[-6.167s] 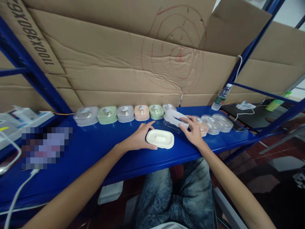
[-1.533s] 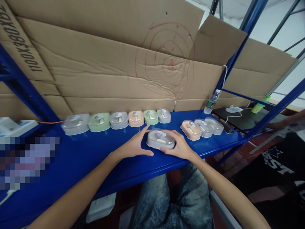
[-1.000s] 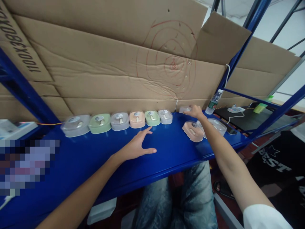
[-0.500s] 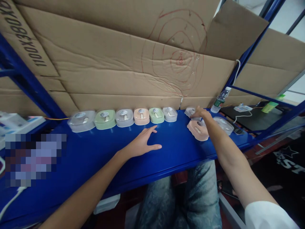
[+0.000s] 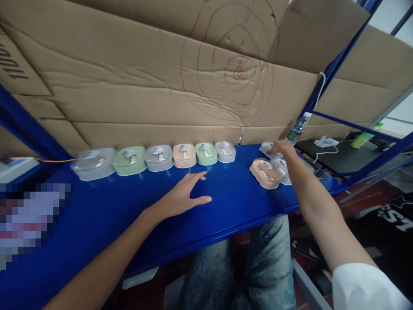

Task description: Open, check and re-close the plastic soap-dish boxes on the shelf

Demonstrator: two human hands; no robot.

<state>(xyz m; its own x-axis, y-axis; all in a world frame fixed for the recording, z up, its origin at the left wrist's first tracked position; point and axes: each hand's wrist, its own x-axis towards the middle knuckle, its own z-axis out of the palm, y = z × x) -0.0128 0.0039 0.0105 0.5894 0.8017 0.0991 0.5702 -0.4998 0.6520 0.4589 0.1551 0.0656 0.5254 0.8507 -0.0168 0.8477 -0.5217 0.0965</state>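
Note:
My left hand (image 5: 184,196) hovers over the blue table, fingers stretched out and thumb apart, holding nothing. In front of it stands a row of lidded plastic containers, among them a peach one (image 5: 184,156), a green one (image 5: 207,154) and a small clear greyish one (image 5: 226,152). On the right, my right hand (image 5: 282,148) grips the edge of another clear container (image 5: 266,149); its fingers are partly hidden. Just below that lies a wavy-edged peach container (image 5: 265,174), with a clear container (image 5: 283,171) against its right side, partly behind my forearm.
Behind the blue table (image 5: 106,215) rises a cardboard wall (image 5: 145,86) with red rings drawn on it. A water bottle (image 5: 298,128) stands beyond my right hand. Larger grey (image 5: 93,164) and green (image 5: 130,161) containers are at the row's left. A blue frame post (image 5: 342,64) rises at right.
My right hand has shifted right, and the clear container under it has moved right relative to the peach one. The view has turned slightly; my left hand keeps its outstretched pose.

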